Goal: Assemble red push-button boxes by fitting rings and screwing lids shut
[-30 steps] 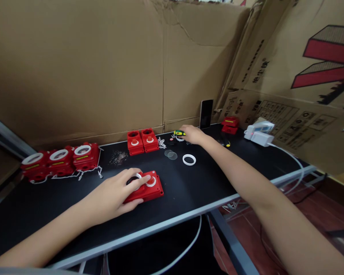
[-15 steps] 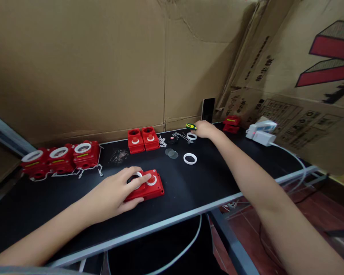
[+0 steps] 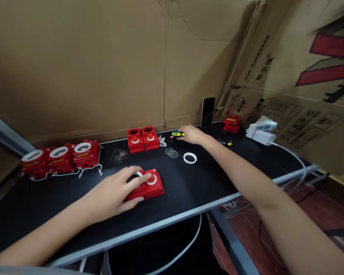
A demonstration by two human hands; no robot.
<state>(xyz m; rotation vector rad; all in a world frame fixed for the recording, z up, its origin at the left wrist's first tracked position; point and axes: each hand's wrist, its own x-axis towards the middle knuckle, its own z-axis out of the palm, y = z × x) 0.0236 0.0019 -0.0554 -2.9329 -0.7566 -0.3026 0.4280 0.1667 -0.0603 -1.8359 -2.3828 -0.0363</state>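
My left hand [image 3: 122, 187] rests over a red box [image 3: 157, 187] near the front of the black table, its fingers and thumb around the box. One finger reaches the round red knob with a white ring; part of the box is hidden under the hand. Farther back, my right hand [image 3: 190, 133] is closed on a green-and-yellow screwdriver [image 3: 176, 133]; only its handle shows. Small parts lie under and beside this hand, mostly covered. Two clear discs [image 3: 172, 153] and a white ring [image 3: 190, 158] lie just in front of it.
Two red boxes [image 3: 143, 139] stand at the back, beside white cord [image 3: 162, 141]. Several red boxes with white rings [image 3: 59, 158] line the left. A phone [image 3: 208, 112] leans on the cardboard [image 3: 117, 68]. A white adapter [image 3: 263, 137] and more red parts [image 3: 231, 123] sit right.
My right hand has moved left with the screwdriver, over the small parts. A dark piece with a yellow tip now shows behind the forearm. My left hand stays on the red box.
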